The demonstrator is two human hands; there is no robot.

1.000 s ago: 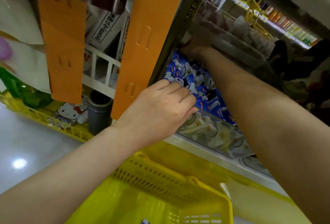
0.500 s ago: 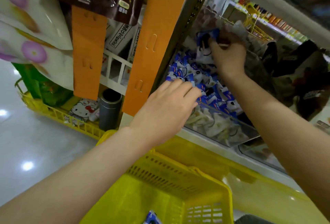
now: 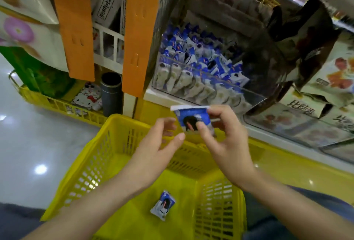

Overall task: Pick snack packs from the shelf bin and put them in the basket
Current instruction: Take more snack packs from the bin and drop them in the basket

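Observation:
My right hand [image 3: 224,140] pinches a blue-and-white snack pack [image 3: 191,119] between thumb and fingers, held over the far rim of the yellow basket [image 3: 95,155]. Just left of the pack hovers my left hand [image 3: 159,144], fingers relaxed and holding nothing. One snack pack [image 3: 162,205] lies on the basket floor. On the shelf above, the clear shelf bin [image 3: 201,86] is full of several more blue-and-white packs.
Orange shelf strips [image 3: 139,33] hang left of the bin. A dark cylinder [image 3: 111,92] and a cartoon-cat item sit in a yellow tray [image 3: 57,103] at left. Boxed goods [image 3: 306,105] fill the shelf at right. Shiny floor lies to the left.
Both hands have come out of the shelf bin and down over the basket. My right hand brought a snack pack with it; my left hand came away holding nothing.

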